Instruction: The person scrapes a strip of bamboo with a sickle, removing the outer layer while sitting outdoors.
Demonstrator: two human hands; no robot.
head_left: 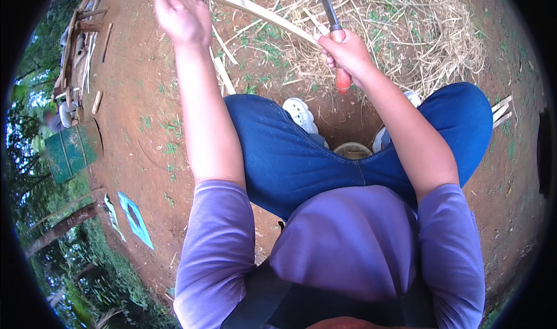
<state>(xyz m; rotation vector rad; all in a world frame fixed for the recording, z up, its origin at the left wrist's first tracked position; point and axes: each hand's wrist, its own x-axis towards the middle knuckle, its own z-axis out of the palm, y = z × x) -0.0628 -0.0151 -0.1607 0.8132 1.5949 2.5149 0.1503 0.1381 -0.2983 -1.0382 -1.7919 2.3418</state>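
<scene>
Over bare earth [145, 97], a person's right hand [350, 53] clamps the red handle of a knife [335, 28], its blade pointing away from the body. A pale, bowed strip [255, 10] slants from the upper left down to that hand's fingers. The left hand [184, 20] meets the strip farther along, its grip impossible to tell. Beyond lie loose shavings [406, 39]; a round object [352, 150], contents unclear, stands between the legs.
</scene>
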